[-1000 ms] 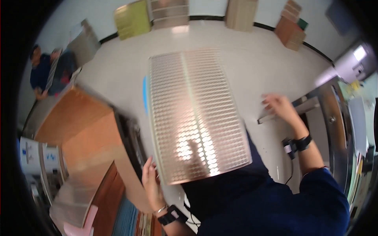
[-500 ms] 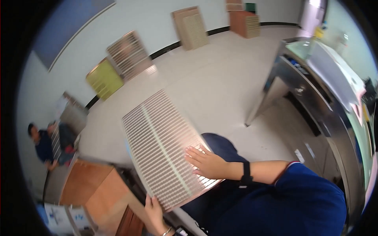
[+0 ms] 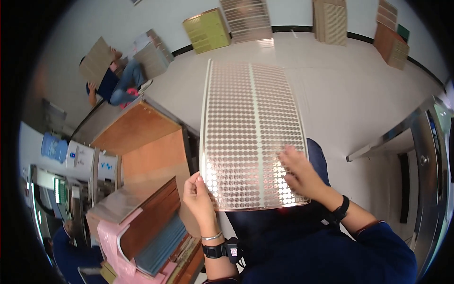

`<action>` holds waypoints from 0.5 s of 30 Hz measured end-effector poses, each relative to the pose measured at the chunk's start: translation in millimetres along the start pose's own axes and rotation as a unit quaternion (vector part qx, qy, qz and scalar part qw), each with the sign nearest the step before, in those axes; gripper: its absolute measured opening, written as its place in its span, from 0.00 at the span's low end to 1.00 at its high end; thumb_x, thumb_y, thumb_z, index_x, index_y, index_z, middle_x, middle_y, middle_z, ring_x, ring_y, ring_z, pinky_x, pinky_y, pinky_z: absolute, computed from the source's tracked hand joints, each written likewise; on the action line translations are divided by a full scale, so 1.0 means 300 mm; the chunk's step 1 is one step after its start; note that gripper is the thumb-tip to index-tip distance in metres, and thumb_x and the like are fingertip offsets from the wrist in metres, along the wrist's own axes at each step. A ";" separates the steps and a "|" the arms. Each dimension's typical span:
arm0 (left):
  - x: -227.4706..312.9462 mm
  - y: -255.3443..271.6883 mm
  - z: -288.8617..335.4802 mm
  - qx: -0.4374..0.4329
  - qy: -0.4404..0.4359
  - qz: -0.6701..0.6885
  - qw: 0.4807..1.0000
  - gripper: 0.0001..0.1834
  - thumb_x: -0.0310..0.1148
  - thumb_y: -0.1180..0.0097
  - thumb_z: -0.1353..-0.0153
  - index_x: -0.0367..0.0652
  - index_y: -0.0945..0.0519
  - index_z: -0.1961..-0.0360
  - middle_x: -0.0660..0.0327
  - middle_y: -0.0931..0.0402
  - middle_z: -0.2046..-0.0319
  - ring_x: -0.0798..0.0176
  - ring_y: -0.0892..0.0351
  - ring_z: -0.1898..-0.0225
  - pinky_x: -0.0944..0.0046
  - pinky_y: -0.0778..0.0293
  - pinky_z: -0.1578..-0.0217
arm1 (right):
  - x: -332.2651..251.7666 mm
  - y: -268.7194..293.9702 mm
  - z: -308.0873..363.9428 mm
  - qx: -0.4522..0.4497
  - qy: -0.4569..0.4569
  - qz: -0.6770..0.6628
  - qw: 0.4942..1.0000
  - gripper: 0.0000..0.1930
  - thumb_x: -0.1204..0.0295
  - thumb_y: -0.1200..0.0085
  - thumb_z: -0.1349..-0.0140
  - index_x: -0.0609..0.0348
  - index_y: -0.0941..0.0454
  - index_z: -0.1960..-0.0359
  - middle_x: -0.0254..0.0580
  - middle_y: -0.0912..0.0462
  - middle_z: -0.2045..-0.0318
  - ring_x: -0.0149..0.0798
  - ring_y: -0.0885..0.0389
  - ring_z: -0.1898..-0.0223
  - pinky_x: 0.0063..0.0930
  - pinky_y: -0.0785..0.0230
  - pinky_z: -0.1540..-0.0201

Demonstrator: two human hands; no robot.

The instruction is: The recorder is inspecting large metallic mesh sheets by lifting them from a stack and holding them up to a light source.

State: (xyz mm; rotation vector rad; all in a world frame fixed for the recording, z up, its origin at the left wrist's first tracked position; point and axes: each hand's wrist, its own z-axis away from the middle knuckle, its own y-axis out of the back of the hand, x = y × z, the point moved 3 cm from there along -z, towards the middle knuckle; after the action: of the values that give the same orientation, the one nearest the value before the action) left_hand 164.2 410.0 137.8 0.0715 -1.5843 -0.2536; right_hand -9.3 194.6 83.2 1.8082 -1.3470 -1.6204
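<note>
A large thin copper-coloured circuit board panel (image 3: 234, 123), covered in rows of round shiny pads with a pale strip down its length, slopes away from me over my lap. My left hand (image 3: 197, 191) pinches its near left edge, thumb on the top face; the fingers underneath are partly hidden. Over the near right part of the panel, my right hand (image 3: 302, 176) has its fingers stretched out, slightly smeared by motion. Whether its fingertips touch the surface I cannot tell. Bright reflections show on the pads near both hands.
At my left stands an orange-brown wooden box (image 3: 151, 151), with a rack of stacked boards (image 3: 153, 222) nearer. A seated person (image 3: 113, 85) holds another panel at the far left. More panels (image 3: 246, 21) lean along the wall. A metal desk (image 3: 421, 156) stands at right.
My view has swung left and down, and the panel now points more straight ahead. My right hand stays over its near right part; the left still grips the edge. The seated person's panel is raised.
</note>
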 end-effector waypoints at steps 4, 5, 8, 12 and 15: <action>-0.010 0.008 -0.006 -0.012 0.001 0.090 0.996 0.08 0.27 0.52 0.37 0.33 0.24 0.62 0.64 0.25 0.74 0.77 0.29 0.75 0.77 0.32 0.74 | 0.190 0.084 -0.042 0.203 -0.177 -0.356 0.895 0.31 0.65 0.51 0.38 0.60 0.48 0.37 0.53 0.42 0.38 0.45 0.45 0.36 0.37 0.49 0.37; -0.012 0.012 -0.010 -0.028 -0.021 0.137 0.990 0.08 0.27 0.52 0.37 0.32 0.24 0.62 0.62 0.23 0.71 0.75 0.26 0.72 0.76 0.30 0.69 | 0.219 0.102 -0.053 0.230 -0.200 -0.480 0.823 0.29 0.65 0.53 0.36 0.61 0.48 0.37 0.53 0.39 0.40 0.43 0.41 0.38 0.34 0.45 0.38; 0.029 0.017 -0.027 -0.053 -0.017 0.166 0.985 0.09 0.27 0.51 0.38 0.32 0.25 0.61 0.59 0.22 0.67 0.72 0.25 0.67 0.74 0.29 0.63 | 0.292 0.138 -0.056 0.088 -0.217 -0.744 0.625 0.26 0.66 0.56 0.35 0.64 0.46 0.38 0.50 0.34 0.43 0.39 0.32 0.43 0.30 0.38 0.42; 0.077 0.008 -0.083 -0.109 -0.004 0.190 0.976 0.13 0.29 0.53 0.36 0.30 0.26 0.57 0.56 0.22 0.67 0.72 0.24 0.68 0.74 0.29 0.64 | 0.207 0.226 -0.113 0.124 -0.143 -0.718 0.669 0.22 0.69 0.59 0.34 0.66 0.42 0.41 0.46 0.29 0.48 0.35 0.26 0.49 0.28 0.32 0.46; 0.115 0.005 -0.106 -0.159 0.003 0.227 0.961 0.22 0.37 0.58 0.33 0.31 0.35 0.45 0.48 0.26 0.55 0.63 0.24 0.58 0.67 0.26 0.58 | 0.191 0.256 -0.139 0.174 -0.120 -0.701 0.681 0.19 0.70 0.60 0.33 0.66 0.40 0.43 0.46 0.28 0.49 0.34 0.26 0.50 0.28 0.32 0.47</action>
State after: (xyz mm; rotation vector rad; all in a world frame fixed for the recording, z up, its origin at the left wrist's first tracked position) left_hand 194.9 400.7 172.3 -0.5350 -1.4897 -0.1437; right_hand -9.0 97.7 122.4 3.3370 0.0122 -2.3299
